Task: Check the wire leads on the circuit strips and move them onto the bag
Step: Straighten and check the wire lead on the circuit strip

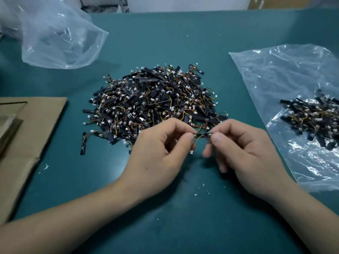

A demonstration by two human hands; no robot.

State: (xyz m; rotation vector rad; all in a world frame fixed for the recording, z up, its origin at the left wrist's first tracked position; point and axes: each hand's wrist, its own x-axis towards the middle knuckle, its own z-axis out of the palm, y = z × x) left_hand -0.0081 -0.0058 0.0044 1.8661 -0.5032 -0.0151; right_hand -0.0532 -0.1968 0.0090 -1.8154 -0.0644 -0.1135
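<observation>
1 circuit strip [203, 135] is held just above the desk [165, 33], at the near edge of the heap of strips [156, 99]. Its long axis runs level, left to right, with 1 end in each grip: the left hand [156, 149] pinches the left end between thumb and forefinger, and the right hand [244, 151] pinches the right end likewise. A wire lead [194, 144] hangs from the left end, ending in a white plug [191, 152]. The bag [293, 70] lies flat to the right, carrying a smaller batch of strips [315, 118].
</observation>
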